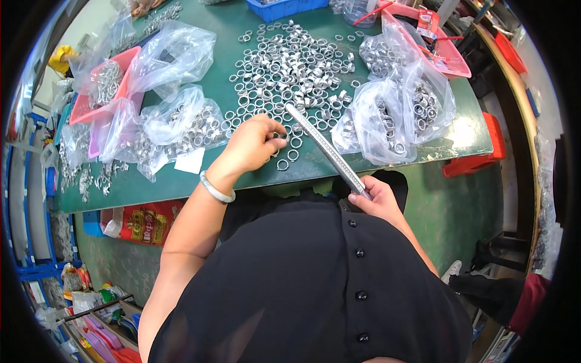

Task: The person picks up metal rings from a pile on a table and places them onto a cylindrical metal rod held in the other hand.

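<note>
My right hand [378, 198] is closed around the thick end of a grey metal ring mandrel [330, 151] with marks along its length. The mandrel slants up and to the left, its thin tip over the edge of a heap of silver-coloured rings [290, 66]. My left hand [255, 144] is at the near side of the heap, fingers curled toward the thumb. What looks like a ring [277, 137] shows between its fingertips, partly hidden by them. A few loose rings [282, 164] lie on the green table [242, 187] beside this hand. A pale bangle sits on my left wrist.
Clear plastic bags of rings lie right [387, 121] and left [187, 124] of the heap. Pink baskets [115, 78] stand at the left; another pink basket [454, 63] is at the far right. A blue tray [284, 8] sits at the back. A red stool [478, 157] stands right of the table.
</note>
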`<state>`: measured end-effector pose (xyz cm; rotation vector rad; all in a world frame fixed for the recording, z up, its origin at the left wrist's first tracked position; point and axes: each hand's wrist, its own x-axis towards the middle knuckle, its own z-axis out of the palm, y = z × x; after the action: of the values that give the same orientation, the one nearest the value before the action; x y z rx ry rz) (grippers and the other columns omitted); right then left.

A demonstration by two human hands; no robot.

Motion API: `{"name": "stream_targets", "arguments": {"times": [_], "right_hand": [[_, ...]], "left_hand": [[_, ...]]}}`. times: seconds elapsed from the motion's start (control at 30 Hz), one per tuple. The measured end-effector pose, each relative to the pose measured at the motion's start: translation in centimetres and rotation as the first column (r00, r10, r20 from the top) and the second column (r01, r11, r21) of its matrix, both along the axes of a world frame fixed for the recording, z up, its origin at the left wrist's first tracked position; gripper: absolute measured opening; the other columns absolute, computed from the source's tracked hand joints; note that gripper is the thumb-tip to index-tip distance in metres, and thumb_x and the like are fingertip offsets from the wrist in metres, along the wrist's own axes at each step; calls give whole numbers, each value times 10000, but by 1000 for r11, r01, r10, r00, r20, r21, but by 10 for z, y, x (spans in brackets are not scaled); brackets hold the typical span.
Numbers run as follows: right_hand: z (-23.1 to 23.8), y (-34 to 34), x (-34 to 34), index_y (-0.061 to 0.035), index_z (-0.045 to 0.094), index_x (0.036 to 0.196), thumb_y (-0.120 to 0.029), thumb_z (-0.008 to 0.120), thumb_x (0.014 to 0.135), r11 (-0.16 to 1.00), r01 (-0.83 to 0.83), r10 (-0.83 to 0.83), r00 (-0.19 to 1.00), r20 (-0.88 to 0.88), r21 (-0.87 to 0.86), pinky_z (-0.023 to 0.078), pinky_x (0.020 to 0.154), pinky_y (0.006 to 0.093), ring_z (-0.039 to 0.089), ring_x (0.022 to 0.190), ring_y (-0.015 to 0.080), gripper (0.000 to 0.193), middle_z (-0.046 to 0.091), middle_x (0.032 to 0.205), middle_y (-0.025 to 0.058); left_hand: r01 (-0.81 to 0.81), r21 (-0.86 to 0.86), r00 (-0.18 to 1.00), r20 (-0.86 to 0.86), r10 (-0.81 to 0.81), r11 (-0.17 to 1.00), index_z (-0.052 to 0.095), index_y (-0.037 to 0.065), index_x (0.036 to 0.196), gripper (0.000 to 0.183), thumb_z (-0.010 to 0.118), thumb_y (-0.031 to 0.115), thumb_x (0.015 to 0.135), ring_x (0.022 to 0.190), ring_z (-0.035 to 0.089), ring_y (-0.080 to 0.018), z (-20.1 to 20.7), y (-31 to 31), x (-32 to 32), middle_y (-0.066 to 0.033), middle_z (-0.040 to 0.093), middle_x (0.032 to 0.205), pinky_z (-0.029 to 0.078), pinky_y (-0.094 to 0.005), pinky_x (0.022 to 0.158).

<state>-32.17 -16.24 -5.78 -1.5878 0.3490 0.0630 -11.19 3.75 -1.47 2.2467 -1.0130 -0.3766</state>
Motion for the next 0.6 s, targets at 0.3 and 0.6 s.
{"name": "stream_targets", "arguments": {"times": [0.3, 0.6], "right_hand": [[0, 3, 1, -21, 534, 793, -75, 611, 751, 999, -37, 37, 998, -53, -2, 314, 508, 187, 369, 577, 19, 103, 429, 625, -62], [0, 9, 7, -21, 538, 800, -79, 610, 748, 998, -36, 37, 999, 16, -56, 320, 511, 191, 372, 579, 24, 106, 438, 627, -53]], "left_hand": [[-305, -527, 753, -643, -138, 793, 571, 9, 986, 184, 570, 73, 813, 668, 449, -20, 7, 6, 6, 27, 567, 821, 362, -149, 593], [-288, -514, 639, -732, -238, 808, 586, -23, 984, 232, 623, 56, 770, 753, 527, -64, -4, -10, -28, -29, 606, 870, 404, -181, 639]]}}
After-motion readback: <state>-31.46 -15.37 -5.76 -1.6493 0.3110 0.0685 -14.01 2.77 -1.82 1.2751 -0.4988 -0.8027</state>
